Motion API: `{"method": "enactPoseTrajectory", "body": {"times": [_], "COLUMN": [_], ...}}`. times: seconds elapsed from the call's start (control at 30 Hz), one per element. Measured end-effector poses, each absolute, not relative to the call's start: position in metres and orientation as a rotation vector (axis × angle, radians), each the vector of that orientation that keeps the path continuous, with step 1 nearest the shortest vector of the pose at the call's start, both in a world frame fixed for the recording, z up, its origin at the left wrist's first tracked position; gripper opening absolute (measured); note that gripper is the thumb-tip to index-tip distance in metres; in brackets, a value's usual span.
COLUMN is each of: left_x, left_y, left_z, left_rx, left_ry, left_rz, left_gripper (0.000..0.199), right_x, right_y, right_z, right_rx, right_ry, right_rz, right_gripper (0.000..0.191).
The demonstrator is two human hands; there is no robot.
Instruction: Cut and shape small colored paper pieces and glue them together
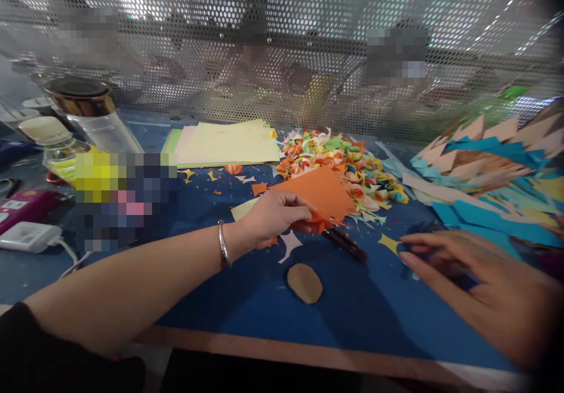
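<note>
My left hand (282,217), with a silver bangle at the wrist, pinches the near edge of an orange paper sheet (321,190). Beneath that sheet pokes out a slim dark tool (348,245), its kind unclear. My right hand (471,275) is slightly blurred, thumb and fingertips a little apart, close beside a yellow paper scrap (389,243). Between the hands, nearer to me, lies an oval cardboard piece (305,283). A white star-shaped scrap (289,245) rests just below my left hand.
Behind are stacked coloured sheets (224,143) and a heap of small cut paper pieces (339,158). Folded blue and peach paper (489,170) fills the right side. A bottle (53,143), a glass flask (94,114) and a white charger (30,237) stand left. A perforated metal screen (282,70) rises behind.
</note>
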State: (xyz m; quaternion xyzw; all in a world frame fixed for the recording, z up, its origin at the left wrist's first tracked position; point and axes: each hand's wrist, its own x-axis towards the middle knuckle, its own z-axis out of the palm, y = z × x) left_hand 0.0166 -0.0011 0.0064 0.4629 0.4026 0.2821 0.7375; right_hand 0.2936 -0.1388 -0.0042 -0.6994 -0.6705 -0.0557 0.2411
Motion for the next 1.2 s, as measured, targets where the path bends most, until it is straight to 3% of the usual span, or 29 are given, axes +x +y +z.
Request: {"method": "enactPoseTrajectory", "body": {"times": [0.13,0.37,0.6,0.77,1.2], "left_x": [0.017,0.018,0.014,0.009,0.015], "left_y": [-0.002,-0.002,0.000,0.000,-0.001], "left_z": [0.002,0.000,-0.006,-0.006,-0.012], "left_rx": [1.056,1.009,0.999,1.121,1.312], "left_ry": [0.850,0.799,0.694,0.558,0.597], "left_rz": [0.643,0.635,0.620,0.594,0.631], "left_gripper": [0.016,0.018,0.008,0.031,0.042], "right_x": [0.238,0.223,0.223,0.226,0.220], "right_y": [-0.106,-0.079,-0.083,-0.084,-0.082], "right_z": [0.006,-0.007,-0.009,-0.014,-0.013], "right_rx": [-1.743,-1.518,-1.532,-1.494,-1.480], "right_ry": [-1.997,-2.043,-1.934,-1.901,-1.892], "right_rz": [0.139,0.048,0.148,0.171,0.270], "right_gripper": [0.045,0.023,0.021,0.015,0.028]}}
